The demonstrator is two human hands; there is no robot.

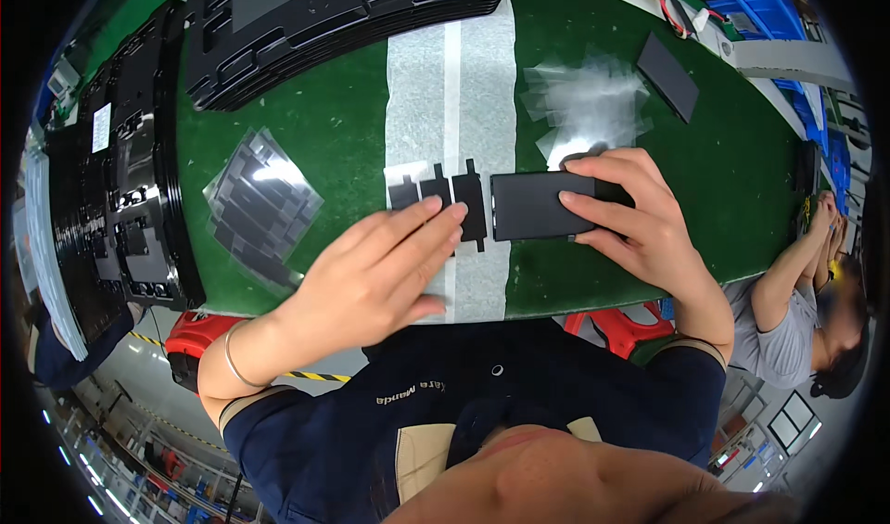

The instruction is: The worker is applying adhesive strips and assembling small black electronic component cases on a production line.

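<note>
Left hand (371, 269) loosely open, resting on black strips (471, 213), right hand (654, 220) curled around one end of dark block (533, 207), just beside strips, over white sheet (482, 88) and green table (343, 134)

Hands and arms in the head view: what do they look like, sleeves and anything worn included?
Both the left hand and the right hand are ungloved. A thin, plain metallic bangle circles the left forearm; none shows on the right. The left sleeve and right sleeve are short and dark navy, edged in beige.
</note>
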